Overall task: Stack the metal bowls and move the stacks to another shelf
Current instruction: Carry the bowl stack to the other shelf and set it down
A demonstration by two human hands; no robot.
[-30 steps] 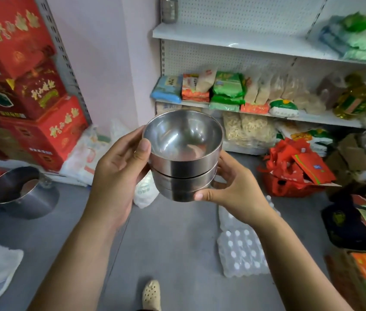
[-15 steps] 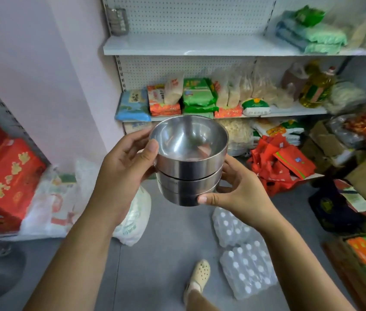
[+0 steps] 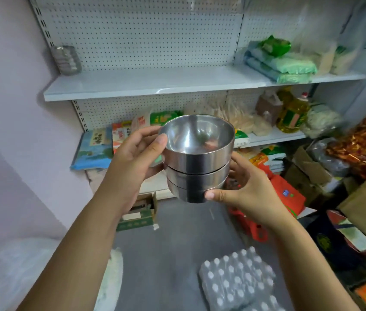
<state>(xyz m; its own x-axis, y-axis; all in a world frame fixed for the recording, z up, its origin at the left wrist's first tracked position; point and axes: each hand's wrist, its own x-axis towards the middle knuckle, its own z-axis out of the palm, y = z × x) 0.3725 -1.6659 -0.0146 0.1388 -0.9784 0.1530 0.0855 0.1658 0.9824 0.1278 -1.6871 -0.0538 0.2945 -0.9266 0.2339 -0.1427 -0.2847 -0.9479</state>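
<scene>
You hold a stack of three shiny round metal bowls (image 3: 196, 167) up in the air, in front of the shelves. The bowls sit one inside the other. The top bowl (image 3: 197, 140) tips its open side a little toward you.

Your left hand (image 3: 137, 158) grips the left side of the stack. Its thumb lies on the rim of the top bowl, and its fingers curl round the far side. Your right hand (image 3: 247, 189) grips the right side, lower down. Its thumb presses on the side of the bottom bowl (image 3: 191, 195), and its fingers curl behind.

Far behind the stack is a long white shelf board (image 3: 132, 84). At its left end stands a small silvery pile (image 3: 66, 60), too blurry to tell what it is. At its right end lie soft green and blue bags (image 3: 283, 66). On the shelf below, to the right, stands a big yellow oil bottle (image 3: 293, 116).

Down on the grey floor (image 3: 166, 254), near you on the right, lies a clear pack of white-capped water bottles (image 3: 238, 283).
</scene>
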